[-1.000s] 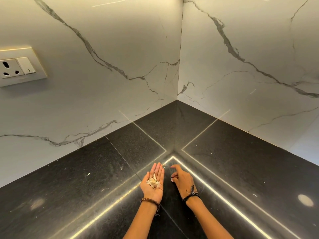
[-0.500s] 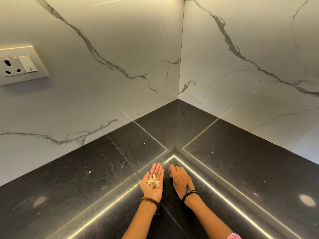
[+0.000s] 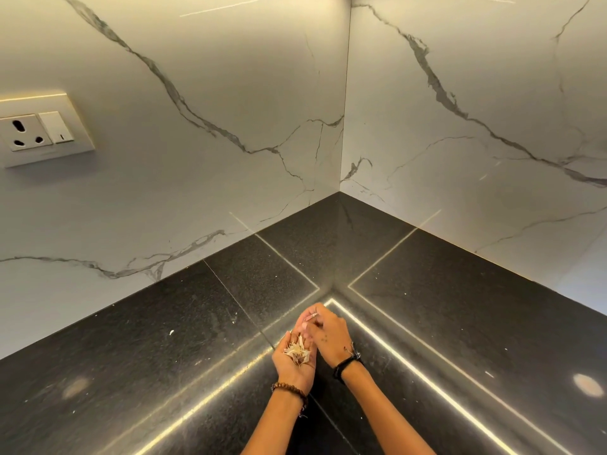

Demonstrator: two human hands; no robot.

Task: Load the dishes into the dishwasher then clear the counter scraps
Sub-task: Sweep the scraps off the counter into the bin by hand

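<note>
L hand [image 3: 293,359] palm up over the black bench [image 3: 131,372], fingers loosely cupped w/ a small pile of pale scraps [image 3: 297,351] in the palm. R hand [image 3: 325,333] palm down over L fingertips, fingers curled; can't tell if it pinches anything. A few white specks [image 3: 171,332] on bench to the left. Wall socket [image 3: 36,130] upper left.

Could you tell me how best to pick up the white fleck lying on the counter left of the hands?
Pinch the fleck from straight above with fingertip and thumb: it lies flat and alone on the counter, so there is no edge to grip.
</note>
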